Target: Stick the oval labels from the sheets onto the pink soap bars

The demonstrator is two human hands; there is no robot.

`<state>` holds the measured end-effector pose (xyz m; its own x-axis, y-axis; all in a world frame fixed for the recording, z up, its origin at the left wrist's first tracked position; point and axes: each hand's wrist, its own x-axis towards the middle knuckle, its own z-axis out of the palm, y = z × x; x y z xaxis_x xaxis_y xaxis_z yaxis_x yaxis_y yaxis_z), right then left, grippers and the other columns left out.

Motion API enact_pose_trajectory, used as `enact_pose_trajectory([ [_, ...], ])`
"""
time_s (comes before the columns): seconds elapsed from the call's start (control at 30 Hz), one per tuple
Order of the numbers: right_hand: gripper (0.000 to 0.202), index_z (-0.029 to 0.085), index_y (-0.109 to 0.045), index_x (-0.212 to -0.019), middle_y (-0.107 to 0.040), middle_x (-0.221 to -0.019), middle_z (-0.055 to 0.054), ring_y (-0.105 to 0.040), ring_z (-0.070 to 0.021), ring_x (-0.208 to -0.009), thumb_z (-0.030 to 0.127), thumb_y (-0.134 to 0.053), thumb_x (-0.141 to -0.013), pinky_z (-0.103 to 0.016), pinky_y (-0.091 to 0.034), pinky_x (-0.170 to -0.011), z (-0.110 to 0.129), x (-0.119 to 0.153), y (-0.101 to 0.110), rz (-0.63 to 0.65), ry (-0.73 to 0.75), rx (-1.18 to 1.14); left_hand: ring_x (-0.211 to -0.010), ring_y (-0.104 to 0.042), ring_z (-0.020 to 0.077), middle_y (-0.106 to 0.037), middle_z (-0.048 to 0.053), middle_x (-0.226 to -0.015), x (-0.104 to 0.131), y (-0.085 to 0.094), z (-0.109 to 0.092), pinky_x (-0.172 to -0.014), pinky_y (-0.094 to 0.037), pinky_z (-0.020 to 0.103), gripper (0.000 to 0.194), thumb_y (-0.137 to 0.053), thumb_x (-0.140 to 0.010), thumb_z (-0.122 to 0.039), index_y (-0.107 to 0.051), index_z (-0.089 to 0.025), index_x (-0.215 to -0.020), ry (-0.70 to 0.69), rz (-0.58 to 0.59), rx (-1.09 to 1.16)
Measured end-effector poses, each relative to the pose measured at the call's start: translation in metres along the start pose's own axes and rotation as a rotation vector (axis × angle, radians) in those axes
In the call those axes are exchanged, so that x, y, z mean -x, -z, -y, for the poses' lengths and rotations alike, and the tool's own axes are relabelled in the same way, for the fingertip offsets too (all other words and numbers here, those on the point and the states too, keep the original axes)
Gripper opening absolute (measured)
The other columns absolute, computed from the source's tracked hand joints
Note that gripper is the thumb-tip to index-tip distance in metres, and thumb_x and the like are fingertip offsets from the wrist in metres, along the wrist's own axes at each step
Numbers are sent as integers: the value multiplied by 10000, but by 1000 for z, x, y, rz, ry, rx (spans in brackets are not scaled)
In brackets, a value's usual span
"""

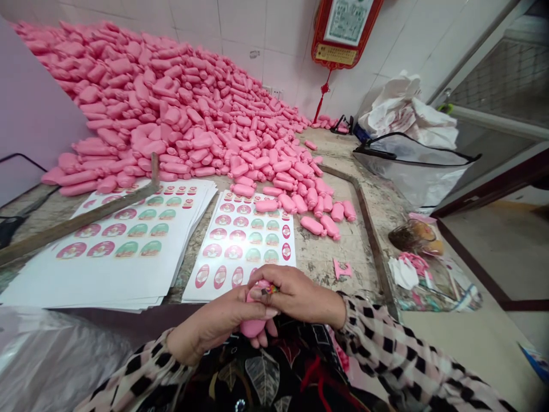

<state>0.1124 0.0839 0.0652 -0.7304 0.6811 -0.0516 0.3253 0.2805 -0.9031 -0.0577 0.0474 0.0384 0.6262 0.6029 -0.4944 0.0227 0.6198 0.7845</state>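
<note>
By the desk, left grip and right grip both clamped on one pink bottle; sticker sheets, bottle heap lie beyond.

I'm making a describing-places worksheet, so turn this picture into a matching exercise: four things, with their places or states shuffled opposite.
Column one
1. Right hand
2. Red hanging
3. Heap of pink pieces
4. Clear bag with black edging

Column two
A. Spread over the table, behind the printed sheets
B. Beside the crumpled white bag
C. Closed around a pink piece together with the left hand
D. Against the tiled wall, tassel down

Pairs: 1-C, 2-D, 3-A, 4-B
</note>
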Motion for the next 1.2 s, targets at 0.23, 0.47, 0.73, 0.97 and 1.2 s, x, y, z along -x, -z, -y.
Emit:
enact_pose_trajectory([
  [0.23, 344, 229, -561, -1150, -604, -1102, -36, -533, -167, -1000, 379, -406, -883, -324, -385, -887, -66, -9, 41, -309, -181, -30, -603, -589, 151, -633, -2, -680, -21, 5, -16, -585, -438, 265, 345, -615, -672, -279, -532, -199, -997, -146, -322, -203],
  [0.47, 298, 254, -612, -1049, -613, -1081, -38, -547, -192, -962, 345, -378, -888, -292, -377, -793, -102, -20, 54, -546, -452, 631, -736, -575, 188, -609, 27, -809, -72, 15, -37, -636, -385, 282, 169, -487, -774, -344, -582, -205, -755, -420, -576, -1204],
  [0.73, 282, 237, -566, -1009, -570, -1012, -56, -546, -184, -842, 349, -331, -900, -278, -340, -630, -103, -32, 53, -540, -524, 837, -940, -590, 306, -326, 95, -1410, -106, 20, -31, -740, -431, 391, 483, -537, -750, -438, -513, -300, -1212, -299, -513, -1476],
  [0.97, 231, 225, -595, -945, -583, -975, -42, -533, -164, -864, 300, -386, -881, -261, -340, -655, -105, -33, 67, -467, -436, 894, -941, -593, 304, -268, 64, -1443, -106, 22, -34, -735, -453, 391, 535, -493, -764, -504, -452, -337, -1271, -231, -470, -1569],
  [1.2, 166, 231, -617, -880, -603, -921, -20, -539, -150, -823, 284, -466, -835, -244, -352, -663, -110, -34, 80, -443, -350, 828, -933, -601, 273, -248, 60, -1453, -107, 24, -32, -755, -456, 372, 535, -474, -776, -520, -436, -342, -1279, -236, -460, -1592],
])
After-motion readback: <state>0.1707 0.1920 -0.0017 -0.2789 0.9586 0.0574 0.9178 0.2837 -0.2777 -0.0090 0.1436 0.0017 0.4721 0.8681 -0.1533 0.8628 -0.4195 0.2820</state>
